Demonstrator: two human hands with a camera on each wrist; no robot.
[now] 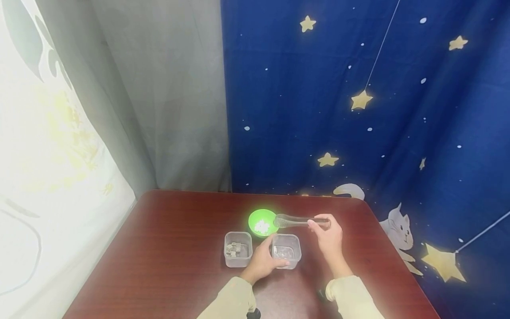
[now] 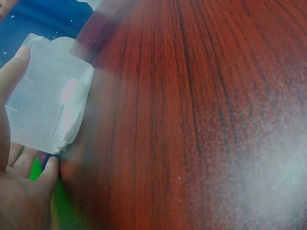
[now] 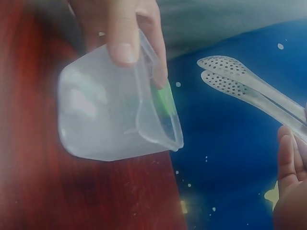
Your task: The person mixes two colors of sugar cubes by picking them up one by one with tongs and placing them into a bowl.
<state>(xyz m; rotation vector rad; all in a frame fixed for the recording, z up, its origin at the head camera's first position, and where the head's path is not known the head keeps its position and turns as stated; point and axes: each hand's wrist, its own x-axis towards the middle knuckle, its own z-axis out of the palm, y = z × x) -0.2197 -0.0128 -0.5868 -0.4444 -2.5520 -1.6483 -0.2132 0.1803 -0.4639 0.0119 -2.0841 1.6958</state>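
My left hand point(image 1: 260, 261) grips a clear plastic container point(image 1: 292, 256) by its side, thumb and fingers about the wall. A small pale piece shows inside it in the head view. My right hand point(image 1: 330, 237) holds metal tongs point(image 1: 296, 221) sideways, their tips over the right edge of a green bowl point(image 1: 253, 217). In the right wrist view the perforated tong heads point(image 3: 225, 67) lie close together, with nothing visible between them. White pieces point(image 1: 262, 227) lie in the bowl. Left of the left hand stands a second clear container point(image 1: 238, 263) with several greyish cubes point(image 1: 235, 249).
The reddish-brown wooden table point(image 1: 179, 248) carries all of these things. A blue star-patterned curtain point(image 1: 279, 110) and a grey curtain point(image 1: 179, 97) hang behind its far edge. White patterned fabric point(image 1: 59, 199) hangs along the left side.
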